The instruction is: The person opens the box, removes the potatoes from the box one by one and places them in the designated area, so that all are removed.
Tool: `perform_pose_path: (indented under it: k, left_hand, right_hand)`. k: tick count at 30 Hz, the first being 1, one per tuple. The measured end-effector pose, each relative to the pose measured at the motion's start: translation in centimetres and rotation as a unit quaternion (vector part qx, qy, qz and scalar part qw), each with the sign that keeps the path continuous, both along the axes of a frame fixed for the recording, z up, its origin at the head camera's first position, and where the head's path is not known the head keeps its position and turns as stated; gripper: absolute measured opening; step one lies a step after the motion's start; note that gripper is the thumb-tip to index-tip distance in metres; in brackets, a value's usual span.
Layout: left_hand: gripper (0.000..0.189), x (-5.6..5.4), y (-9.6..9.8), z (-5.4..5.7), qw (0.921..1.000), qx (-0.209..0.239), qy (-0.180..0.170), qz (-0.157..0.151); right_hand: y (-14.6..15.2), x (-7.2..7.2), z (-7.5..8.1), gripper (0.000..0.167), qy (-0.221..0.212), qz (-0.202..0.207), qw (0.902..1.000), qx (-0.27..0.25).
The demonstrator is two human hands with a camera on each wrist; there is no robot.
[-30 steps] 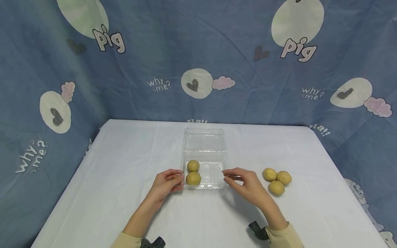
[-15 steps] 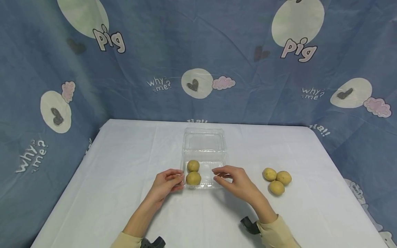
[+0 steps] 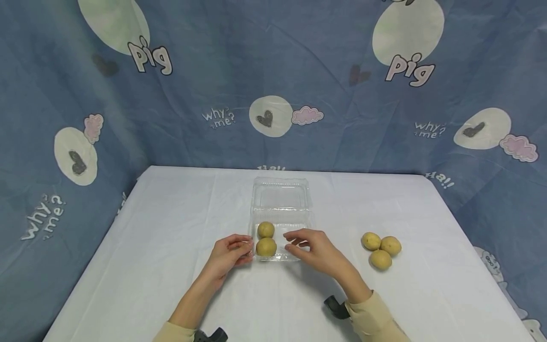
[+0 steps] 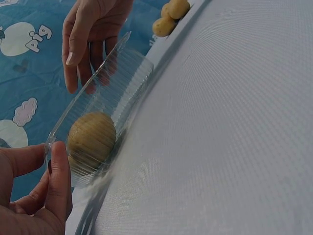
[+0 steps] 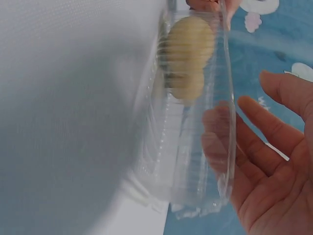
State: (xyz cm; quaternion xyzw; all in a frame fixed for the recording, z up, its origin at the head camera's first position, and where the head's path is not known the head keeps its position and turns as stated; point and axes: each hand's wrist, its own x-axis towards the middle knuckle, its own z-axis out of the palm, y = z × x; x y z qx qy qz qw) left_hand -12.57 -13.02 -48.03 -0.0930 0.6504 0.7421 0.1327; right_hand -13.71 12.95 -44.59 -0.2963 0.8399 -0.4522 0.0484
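A hinged clear plastic container (image 3: 279,216) lies with its lid folded back, away from the person. Two round yellow-brown potatoes (image 3: 266,239) sit one behind the other along its left side. My left hand (image 3: 232,254) pinches the left rim between thumb and fingers, as the left wrist view also shows. Over the right half of the tray hovers my right hand (image 3: 314,249), fingers loosely bent and nothing between them. In the right wrist view some of its fingers (image 5: 217,139) show through the clear side wall.
Several more potatoes (image 3: 381,251) lie in a cluster on the white tablecloth (image 3: 171,213), right of the container. A blue printed curtain (image 3: 183,137) hangs behind and at both sides of the table. Dark wrist cameras (image 3: 337,308) sit near both sleeves.
My right hand has moved left, from the container's right rim to over its tray, towards the two potatoes. The left hand, the container and the potatoes have stayed put.
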Motion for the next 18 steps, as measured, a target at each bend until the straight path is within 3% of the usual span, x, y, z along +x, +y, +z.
perform_pose_path:
  k: [18]
  left_hand:
    - [0.027, -0.1, 0.1, 0.1, 1.0, -0.004, -0.007, 0.002]
  right_hand:
    - [-2.3, -0.7, -0.8, 0.028, -0.006, 0.026, 0.9993, 0.026]
